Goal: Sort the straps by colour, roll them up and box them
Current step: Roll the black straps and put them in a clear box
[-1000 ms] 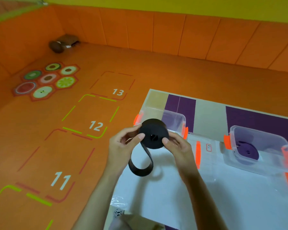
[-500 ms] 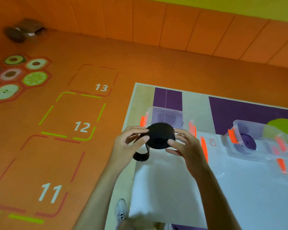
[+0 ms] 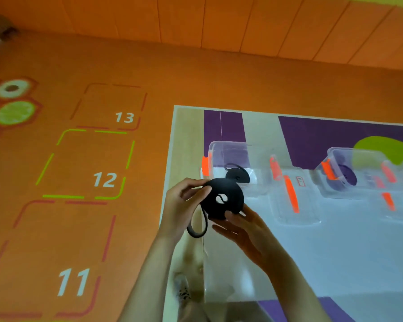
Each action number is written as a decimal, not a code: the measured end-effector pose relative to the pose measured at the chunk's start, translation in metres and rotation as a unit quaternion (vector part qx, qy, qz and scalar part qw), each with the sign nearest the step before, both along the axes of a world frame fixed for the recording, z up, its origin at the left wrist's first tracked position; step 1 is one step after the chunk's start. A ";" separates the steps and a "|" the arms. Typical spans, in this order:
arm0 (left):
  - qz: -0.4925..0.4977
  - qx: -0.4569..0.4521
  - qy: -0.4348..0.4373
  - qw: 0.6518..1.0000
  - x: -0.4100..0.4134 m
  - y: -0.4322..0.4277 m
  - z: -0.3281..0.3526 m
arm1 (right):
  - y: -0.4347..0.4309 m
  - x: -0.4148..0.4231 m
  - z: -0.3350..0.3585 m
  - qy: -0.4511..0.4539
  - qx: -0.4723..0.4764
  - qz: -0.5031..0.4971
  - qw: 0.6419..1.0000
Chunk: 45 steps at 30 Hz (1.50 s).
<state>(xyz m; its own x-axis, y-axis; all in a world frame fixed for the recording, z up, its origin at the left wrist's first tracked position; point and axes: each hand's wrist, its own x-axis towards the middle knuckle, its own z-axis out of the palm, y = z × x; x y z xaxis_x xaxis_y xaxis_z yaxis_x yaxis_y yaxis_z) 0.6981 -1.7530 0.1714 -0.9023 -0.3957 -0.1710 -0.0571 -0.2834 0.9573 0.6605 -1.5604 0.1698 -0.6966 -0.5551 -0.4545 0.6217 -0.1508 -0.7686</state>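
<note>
A black strap roll (image 3: 223,201) is held in the air over the table's left edge, with a short loose tail looping down below it. My left hand (image 3: 184,205) pinches the roll's left side, thumb on its face. My right hand (image 3: 247,231) supports it from below with mostly straight fingers. Behind it stands a clear box (image 3: 233,154) with orange latches that holds another black roll (image 3: 237,176). A second clear box (image 3: 363,163) to the right holds a purple roll (image 3: 346,176).
A clear lid (image 3: 296,205) with an orange latch lies on the white sheet between the boxes. The table (image 3: 186,135) has purple and green patches. The orange floor at left carries numbered squares. My shoe (image 3: 182,289) shows below the table edge.
The loose tail has grown much shorter as the strap wound onto the roll. The roll turned face-on, and my right hand shifted from its side to underneath. The view swung right.
</note>
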 end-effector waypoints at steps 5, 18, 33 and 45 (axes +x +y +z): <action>-0.063 -0.050 -0.018 0.997 -0.011 -0.010 -0.004 | 0.010 -0.016 -0.002 0.088 0.147 -0.001 0.985; 0.054 -0.045 -0.080 0.994 -0.067 0.047 -0.030 | 0.022 -0.067 -0.025 -0.058 0.047 -0.128 0.989; 0.042 -0.119 -0.155 0.980 -0.151 0.064 -0.063 | 0.052 -0.199 -0.062 0.014 0.165 -0.027 0.986; 0.040 -0.166 -0.248 0.954 -0.230 0.055 -0.130 | 0.040 -0.263 -0.141 0.094 0.370 0.031 0.924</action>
